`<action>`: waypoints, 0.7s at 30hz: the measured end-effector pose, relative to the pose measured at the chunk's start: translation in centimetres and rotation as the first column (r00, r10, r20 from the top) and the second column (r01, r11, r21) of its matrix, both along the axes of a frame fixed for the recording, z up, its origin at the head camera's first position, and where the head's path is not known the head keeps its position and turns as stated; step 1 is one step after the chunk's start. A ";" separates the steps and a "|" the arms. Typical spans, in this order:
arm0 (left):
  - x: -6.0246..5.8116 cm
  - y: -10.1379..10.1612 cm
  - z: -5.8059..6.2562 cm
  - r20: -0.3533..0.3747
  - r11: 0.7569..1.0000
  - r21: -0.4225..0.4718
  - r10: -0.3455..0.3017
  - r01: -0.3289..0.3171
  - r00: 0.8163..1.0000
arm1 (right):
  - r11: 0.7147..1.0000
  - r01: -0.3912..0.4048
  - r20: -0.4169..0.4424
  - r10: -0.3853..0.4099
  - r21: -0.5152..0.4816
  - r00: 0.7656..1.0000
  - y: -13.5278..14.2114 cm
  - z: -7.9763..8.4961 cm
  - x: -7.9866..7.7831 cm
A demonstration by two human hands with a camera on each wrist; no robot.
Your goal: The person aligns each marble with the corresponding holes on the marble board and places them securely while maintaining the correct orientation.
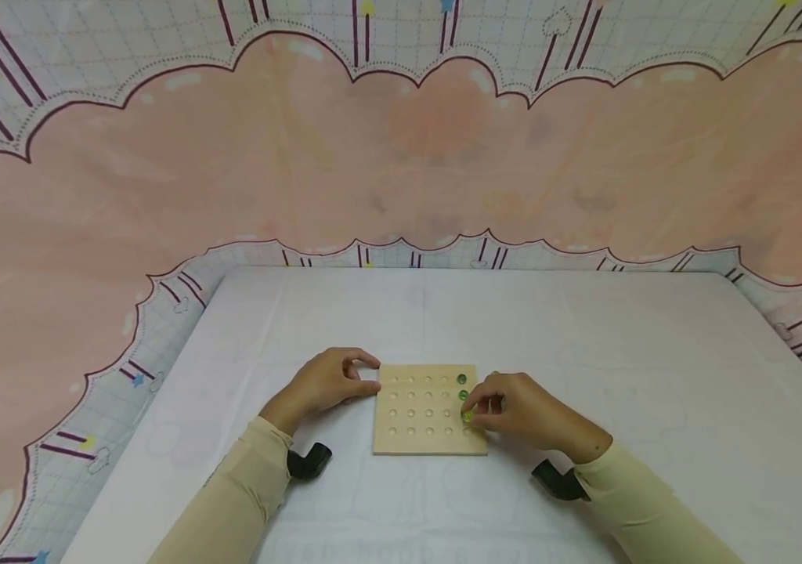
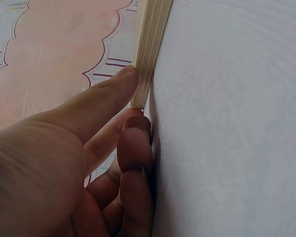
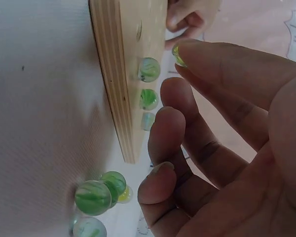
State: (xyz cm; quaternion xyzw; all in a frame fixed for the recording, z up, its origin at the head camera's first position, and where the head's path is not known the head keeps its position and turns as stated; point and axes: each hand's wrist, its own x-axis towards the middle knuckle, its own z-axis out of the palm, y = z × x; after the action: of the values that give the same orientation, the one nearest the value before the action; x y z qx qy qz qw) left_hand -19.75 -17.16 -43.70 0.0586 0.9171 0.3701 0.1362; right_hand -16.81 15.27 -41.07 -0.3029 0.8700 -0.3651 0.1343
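A square wooden board (image 1: 418,443) with rows of round hollows lies flat on the table. My left hand (image 1: 325,381) touches its left edge with the thumb (image 2: 123,79) and index finger near the far corner. Above the board's right side, my right hand (image 1: 524,407) pinches a yellow-green marble (image 3: 177,56) between thumb and index finger, its other fingers loosely bent. Three green-swirled glass marbles sit in a line of hollows along that side, the nearest marble (image 3: 149,69) beside an empty hollow (image 3: 138,30). In the head view, the right fingers partly cover this column.
Several loose marbles, among them a green one (image 3: 93,197) and a pale one (image 3: 90,227), lie on the table beside the board; my right hand hides them from the head view. White cloth (image 1: 345,313) covers the table. A patterned curtain (image 1: 401,157) hangs behind.
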 end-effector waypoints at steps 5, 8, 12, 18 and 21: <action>0.0 0.0 -0.1 0.000 1.000 0.002 0.001 -0.001 1.000 | 1.000 -0.005 0.021 0.005 0.011 1.000 -0.1 -0.2 0.0; 0.0 0.0 -0.2 0.002 1.000 -0.001 0.002 -0.002 1.000 | 1.000 -0.013 0.033 0.013 0.011 0.999 -0.1 -0.3 0.0; 0.0 -0.1 -0.1 -0.006 1.000 -0.001 0.002 -0.002 1.000 | 0.999 -0.036 0.039 0.036 0.003 0.999 -0.1 -0.6 -0.1; 0.1 -0.1 -0.1 -0.010 1.000 -0.004 0.006 -0.006 1.000 | 0.998 -0.066 0.052 0.065 0.011 0.997 -0.1 -0.9 -0.1; 0.1 0.0 -0.1 -0.003 1.000 -0.001 0.009 -0.009 1.000 | 0.998 -0.066 0.058 0.064 0.019 0.996 -0.2 -1.1 -0.1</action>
State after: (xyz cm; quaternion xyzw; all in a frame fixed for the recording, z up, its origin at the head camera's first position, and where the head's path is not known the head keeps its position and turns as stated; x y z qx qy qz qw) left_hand -19.65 -17.21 -43.83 0.0551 0.9177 0.3701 0.1333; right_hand -16.87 15.07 -42.14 -0.3190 0.8592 -0.3601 0.1744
